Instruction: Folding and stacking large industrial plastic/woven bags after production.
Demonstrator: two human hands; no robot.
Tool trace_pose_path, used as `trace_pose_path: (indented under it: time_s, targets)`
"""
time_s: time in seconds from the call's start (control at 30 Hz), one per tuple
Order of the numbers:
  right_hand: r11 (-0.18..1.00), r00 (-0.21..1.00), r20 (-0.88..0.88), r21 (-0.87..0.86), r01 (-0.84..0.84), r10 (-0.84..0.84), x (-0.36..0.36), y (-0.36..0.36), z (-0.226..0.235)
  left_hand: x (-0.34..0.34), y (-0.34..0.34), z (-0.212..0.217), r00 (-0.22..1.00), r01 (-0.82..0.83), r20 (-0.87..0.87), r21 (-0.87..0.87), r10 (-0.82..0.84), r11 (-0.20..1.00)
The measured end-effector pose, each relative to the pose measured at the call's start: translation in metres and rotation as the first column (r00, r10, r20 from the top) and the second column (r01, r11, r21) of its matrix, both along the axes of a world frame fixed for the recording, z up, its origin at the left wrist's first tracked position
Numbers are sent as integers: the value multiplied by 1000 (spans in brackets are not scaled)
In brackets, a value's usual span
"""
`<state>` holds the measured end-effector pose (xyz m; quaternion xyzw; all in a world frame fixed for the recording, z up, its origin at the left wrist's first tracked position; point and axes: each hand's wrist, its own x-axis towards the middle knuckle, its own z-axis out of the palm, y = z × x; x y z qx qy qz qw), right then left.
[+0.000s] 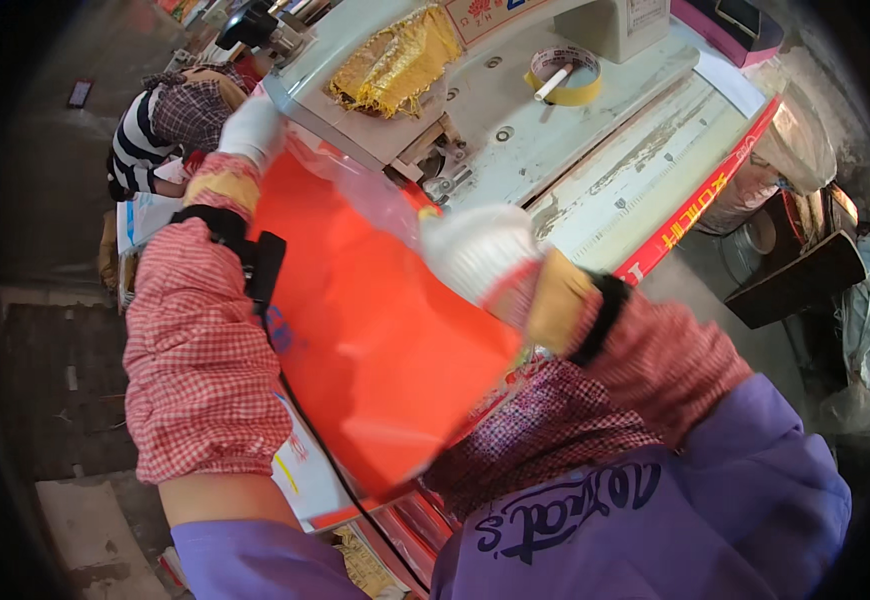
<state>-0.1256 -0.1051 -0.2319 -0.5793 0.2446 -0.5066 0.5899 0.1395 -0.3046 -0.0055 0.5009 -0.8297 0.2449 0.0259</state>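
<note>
Both my hands wear white gloves with red checked sleeve covers. My left hand [252,128] grips the far left edge of a large red sheet [365,320] in a clear plastic sleeve. My right hand [480,250] presses on the sheet's right side, near the foot of a grey-white sewing machine [515,120]. The sheet lies tilted across the machine's table in front of me and is motion-blurred. A gold fabric piece [395,62] rests on top of the machine.
A yellow tape roll [565,78] with a white stick in it sits on the machine bed. The worn table [645,170] has a red front edge. Another person in striped and checked clothing [160,120] crouches at the far left. Plastic bags [855,350] lie at right.
</note>
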Motion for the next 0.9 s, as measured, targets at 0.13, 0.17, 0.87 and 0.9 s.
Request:
trace_pose_path:
  time_s: [0.13, 0.17, 0.87, 0.9]
  targets:
    - [818, 294, -819, -551, -165, -493, 17, -13, 130, -34, 61, 62, 953, -149, 285, 159, 99, 976]
    - [823, 295, -820, -548, -152, -491, 2, -19, 150, -59, 85, 73, 948, -198, 298, 295, 107, 935]
    - [426, 395, -860, -505, -751, -324, -5, -89, 128, -272, 207, 104, 790, -169, 375, 894, 485, -416]
    - [464, 421, -832, -552, -692, -362, -8, -88, 127, -268, 210, 105, 823, -255, 337, 939, 458, -232]
